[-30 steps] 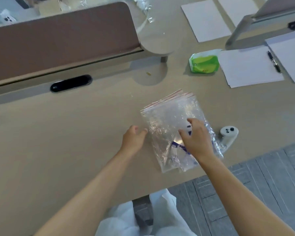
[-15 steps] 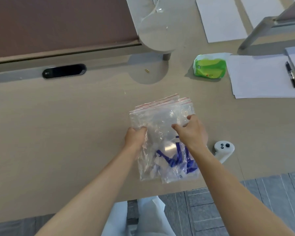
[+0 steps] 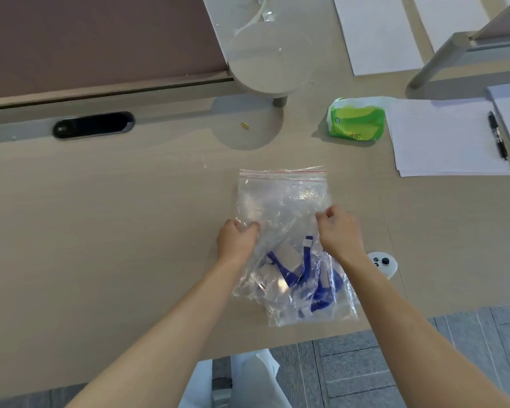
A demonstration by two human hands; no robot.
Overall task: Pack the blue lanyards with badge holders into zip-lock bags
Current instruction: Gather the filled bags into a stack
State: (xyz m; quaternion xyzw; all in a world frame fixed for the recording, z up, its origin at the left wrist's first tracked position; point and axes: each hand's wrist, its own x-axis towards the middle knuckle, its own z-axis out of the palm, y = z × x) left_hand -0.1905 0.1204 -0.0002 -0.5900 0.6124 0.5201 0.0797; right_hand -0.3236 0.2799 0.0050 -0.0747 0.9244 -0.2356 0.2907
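I see the zip-lock bags (image 3: 283,201) lying flat on the counter (image 3: 115,216), a small overlapping stack with the red-lined seal edge at the far end. They sit directly under both hands, near the counter's front edge. The blue lanyards (image 3: 306,278) with their badge holders (image 3: 273,278) are bunched in the near half of the bags, just below and between the two hands — a blue strap with a white clip runs up beside the right hand.

My left hand (image 3: 236,241) is curled at the left edge of the stack, its grip narrow, thumb and fingers pinched on the clear plastic. My right hand (image 3: 340,231) is at the right edge, also closed to a narrow grip, fingertips nipping a fold of the film. Both hold only plastic; neither touches the lanyards directly as far as I can tell. How many bags each pinch catches I cannot tell — the layers are too clear and crinkled.

Just beside the right wrist a white controller (image 3: 383,265) rests on the counter. Farther off lie a green tissue pack (image 3: 357,120), sheets of white paper (image 3: 445,139) with a black pen (image 3: 497,135), and a tiny gold clip (image 3: 244,125).
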